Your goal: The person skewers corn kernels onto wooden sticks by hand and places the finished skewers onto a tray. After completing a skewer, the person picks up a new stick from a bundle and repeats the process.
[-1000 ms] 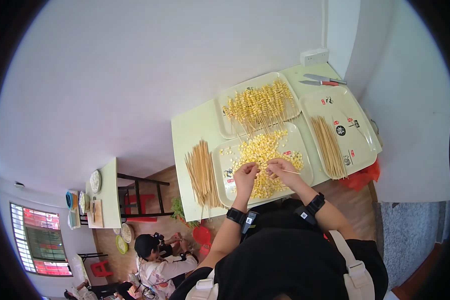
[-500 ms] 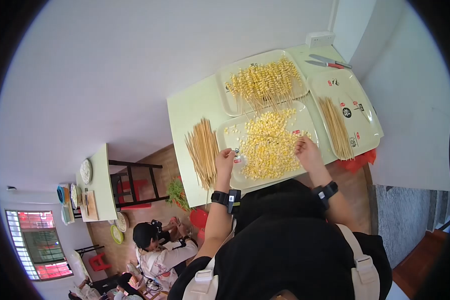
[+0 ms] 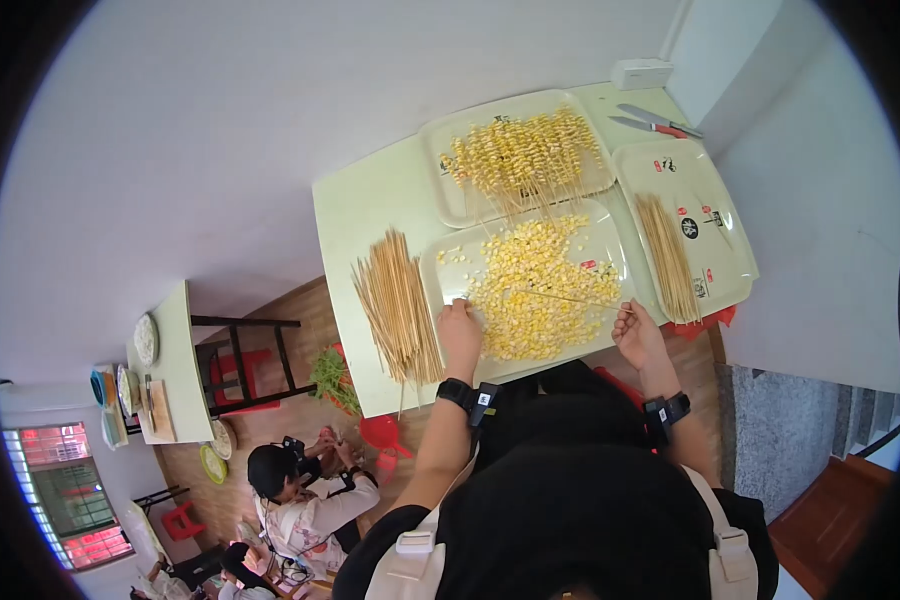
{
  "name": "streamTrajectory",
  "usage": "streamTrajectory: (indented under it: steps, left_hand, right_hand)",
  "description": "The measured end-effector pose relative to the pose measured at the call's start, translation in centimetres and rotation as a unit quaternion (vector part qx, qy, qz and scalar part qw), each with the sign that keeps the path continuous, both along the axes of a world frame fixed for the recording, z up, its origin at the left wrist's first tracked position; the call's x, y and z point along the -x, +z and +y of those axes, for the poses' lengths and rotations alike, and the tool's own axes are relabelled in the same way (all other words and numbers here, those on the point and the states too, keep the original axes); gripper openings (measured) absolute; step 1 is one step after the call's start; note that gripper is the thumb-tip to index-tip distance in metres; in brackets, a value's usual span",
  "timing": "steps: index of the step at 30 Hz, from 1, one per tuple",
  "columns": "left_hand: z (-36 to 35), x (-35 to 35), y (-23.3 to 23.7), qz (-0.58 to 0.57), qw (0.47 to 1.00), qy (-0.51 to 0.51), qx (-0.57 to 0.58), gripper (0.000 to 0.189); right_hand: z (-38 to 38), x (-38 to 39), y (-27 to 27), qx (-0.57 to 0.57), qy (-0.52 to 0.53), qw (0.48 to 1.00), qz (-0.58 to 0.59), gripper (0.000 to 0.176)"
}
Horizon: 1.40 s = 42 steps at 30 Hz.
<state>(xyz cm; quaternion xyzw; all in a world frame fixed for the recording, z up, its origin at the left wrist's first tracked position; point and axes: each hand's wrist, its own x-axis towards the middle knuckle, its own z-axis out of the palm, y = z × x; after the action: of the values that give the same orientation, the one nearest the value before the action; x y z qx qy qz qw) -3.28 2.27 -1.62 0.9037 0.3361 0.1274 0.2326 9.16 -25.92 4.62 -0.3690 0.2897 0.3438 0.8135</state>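
My right hand (image 3: 638, 332) is closed on the end of a thin wooden skewer (image 3: 570, 299). The skewer points left over yellow corn kernels (image 3: 535, 325), which are heaped on a cream tray (image 3: 610, 235). At that tray's left side is my left hand (image 3: 459, 328), its fingers bent together; what they hold, if anything, is too small to make out. Just left of this hand lies a pile of bare wooden skewers (image 3: 395, 305). Behind the kernels, a second tray (image 3: 435, 150) bears several skewers threaded with corn (image 3: 525, 150).
On the right, another tray (image 3: 725, 275) carries more bare skewers (image 3: 667, 260). Two knives (image 3: 655, 123) lie near the table's back right corner. A person (image 3: 305, 510) sits low at the left, near a red stool-like object (image 3: 382, 435) and green leaves (image 3: 333, 380).
My right hand has moved slightly right and down with the skewer, which now tilts down toward it. My left hand has shifted slightly over the tray's edge. The view has moved a little.
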Motion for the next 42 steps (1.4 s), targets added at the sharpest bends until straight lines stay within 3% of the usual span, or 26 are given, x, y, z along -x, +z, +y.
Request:
streamTrajectory:
  steps: [7,9,10,11,12,16,18,20,28,34,42]
  left_hand:
    - [0.6,0.1,0.2,0.011,1.000,-0.022,0.015,0.013]
    - [0.4,-0.1,1.5,-0.036,0.966,0.046,0.250,0.012]
    - [0.3,-0.5,2.0,-0.038,0.967,0.044,0.246,0.012]
    - [0.2,-0.7,2.5,-0.084,0.900,0.084,0.421,0.010]
    - [0.0,-0.9,3.1,-0.126,0.797,0.119,0.579,0.009]
    - [-1.1,-2.1,6.4,-0.145,0.787,0.094,0.593,0.009]
    - [-1.4,-2.4,6.9,-0.187,0.737,0.102,0.642,0.014]
    - [-1.6,-2.4,7.4,-0.199,0.735,0.092,0.641,0.018]
    - [-2.0,-2.2,8.3,-0.210,0.790,0.105,0.566,0.022]
    - [-2.2,-2.4,8.7,-0.196,0.847,0.055,0.492,0.020]
    - [-3.2,-2.2,7.8,-0.231,0.841,0.068,0.485,0.018]
  right_hand:
    - [-1.2,-0.8,-0.2,-0.015,-0.011,1.000,-0.023,0.018]
    - [-1.0,-0.6,0.0,-0.018,0.012,0.999,-0.050,0.020]
    - [-0.6,-0.8,0.6,-0.018,0.035,0.996,-0.080,0.022]
    - [-0.1,-0.7,1.2,-0.021,0.034,0.996,-0.082,0.022]
    - [0.5,-0.5,1.8,0.009,0.063,0.988,-0.139,0.024]
    - [2.9,-0.5,3.2,0.045,0.111,0.957,-0.263,0.028]
    - [3.5,-0.7,3.6,0.053,0.129,0.948,-0.286,0.028]
    - [4.0,-0.9,3.8,0.061,0.148,0.937,-0.309,0.029]
    - [4.0,-0.6,3.9,0.096,0.145,0.910,-0.375,0.030]
    - [3.5,-0.2,4.2,0.066,0.139,0.907,-0.391,0.029]
    - [2.6,1.0,4.1,0.073,0.146,0.903,-0.398,0.029]
